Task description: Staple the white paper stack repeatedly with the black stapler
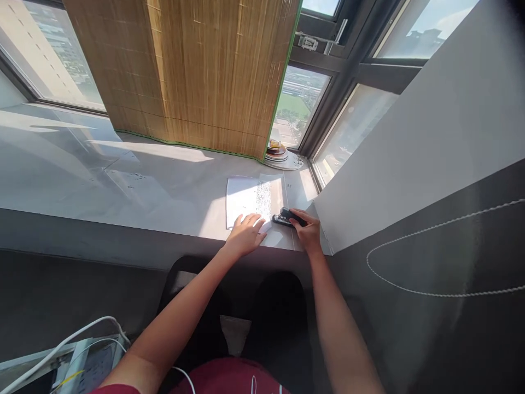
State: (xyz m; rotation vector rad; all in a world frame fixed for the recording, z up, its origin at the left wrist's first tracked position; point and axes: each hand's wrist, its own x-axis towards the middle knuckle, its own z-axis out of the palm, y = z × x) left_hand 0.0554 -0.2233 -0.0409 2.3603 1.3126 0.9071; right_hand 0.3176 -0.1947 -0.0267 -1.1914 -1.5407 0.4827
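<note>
White sheets of paper (pixel 241 196), with a dense strip of writing along the right part, lie on the window sill. My left hand (pixel 245 234) rests on their lower edge with its fingers spread. Just right of the paper, my right hand (pixel 307 229) grips a black stapler (pixel 287 216) at its rear end. The stapler's front end points left and is close to the paper's right edge; whether it touches the sheet I cannot tell.
A bamboo blind (pixel 205 76) hangs behind the sill (pixel 172 186). Stacked plates (pixel 283 158) stand in the window corner. A wall (pixel 394 148) closes off the right side, with a beaded cord (pixel 410 291) looping there. A white cable (pixel 74 334) runs at lower left.
</note>
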